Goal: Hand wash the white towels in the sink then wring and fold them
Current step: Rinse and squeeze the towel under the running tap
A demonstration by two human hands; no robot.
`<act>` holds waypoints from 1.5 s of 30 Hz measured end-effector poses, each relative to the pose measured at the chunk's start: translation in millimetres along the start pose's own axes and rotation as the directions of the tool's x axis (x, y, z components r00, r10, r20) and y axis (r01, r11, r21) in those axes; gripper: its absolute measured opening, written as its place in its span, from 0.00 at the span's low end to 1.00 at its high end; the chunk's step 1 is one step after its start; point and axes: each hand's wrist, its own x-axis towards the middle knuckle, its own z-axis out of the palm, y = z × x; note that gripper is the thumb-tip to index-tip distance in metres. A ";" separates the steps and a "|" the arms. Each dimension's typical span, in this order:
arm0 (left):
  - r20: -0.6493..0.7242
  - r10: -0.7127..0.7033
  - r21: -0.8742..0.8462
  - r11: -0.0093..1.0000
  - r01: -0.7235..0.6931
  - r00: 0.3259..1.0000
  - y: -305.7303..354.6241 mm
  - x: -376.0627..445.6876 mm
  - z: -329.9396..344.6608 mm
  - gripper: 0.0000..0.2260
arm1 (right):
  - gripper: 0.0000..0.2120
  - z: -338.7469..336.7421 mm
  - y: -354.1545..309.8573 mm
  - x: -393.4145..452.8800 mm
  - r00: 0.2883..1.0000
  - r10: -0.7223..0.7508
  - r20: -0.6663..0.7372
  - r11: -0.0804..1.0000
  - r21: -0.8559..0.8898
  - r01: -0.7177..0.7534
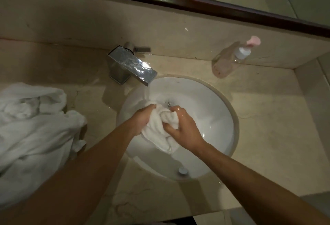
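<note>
While both hands' fingers (151,107) curl, towel (160,126) sits between.

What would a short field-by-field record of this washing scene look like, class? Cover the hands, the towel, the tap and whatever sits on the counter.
left hand: grips the towel
right hand: grips the same towel
towel: white, bunched, held over the sink
tap: chrome, water running
towel pile: white, heaped on the counter, left of the sink
pump bottle: clear, pink top, behind the sink on the right

Both hands (left hand (142,120); right hand (184,130)) grip towel (157,131).
</note>
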 end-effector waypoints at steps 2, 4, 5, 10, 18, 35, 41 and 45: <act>-0.038 0.073 -0.087 0.993 -0.077 0.997 -7.1 -3.8 -0.7 0.19 | 0.22 -1.9 3.7 -4.2 0.986 0.169 -0.003 0.941 0.299 -0.160; -0.086 0.112 -0.078 0.990 -0.119 0.990 -14.6 -10.7 -6.8 0.10 | 0.33 -4.7 11.6 -10.5 0.948 0.320 0.003 0.842 0.458 -0.286; -0.072 0.124 -0.050 0.991 -0.128 0.990 -18.6 -14.3 -10.1 0.07 | 0.34 -6.5 17.8 -12.5 0.918 0.397 0.001 0.786 0.515 -0.341; 0.188 0.091 0.064 0.992 -0.105 0.978 -17.0 -43.5 -22.2 0.06 | 0.14 -18.2 35.7 -7.4 0.744 0.667 -0.031 0.548 0.697 -0.463; 0.128 0.238 -0.181 0.960 -0.213 0.963 8.0 -53.5 11.7 0.22 | 0.33 2.6 13.3 -2.3 0.798 0.436 0.416 0.583 0.545 -0.603; -0.132 0.044 -0.721 0.682 -0.126 0.990 15.2 -31.1 24.6 0.08 | 0.18 6.8 4.9 44.6 0.874 0.212 0.437 0.823 0.403 -0.401; -0.423 0.324 0.422 0.897 -0.132 0.846 -0.3 -25.8 -5.7 0.20 | 0.32 -4.8 -18.7 114.7 0.883 0.191 0.429 0.960 -0.268 -0.078; -0.224 0.633 0.874 0.466 -0.135 0.741 -7.5 -22.0 -23.3 0.42 | 0.18 4.8 -47.7 139.2 0.866 0.151 0.477 0.952 -0.307 0.003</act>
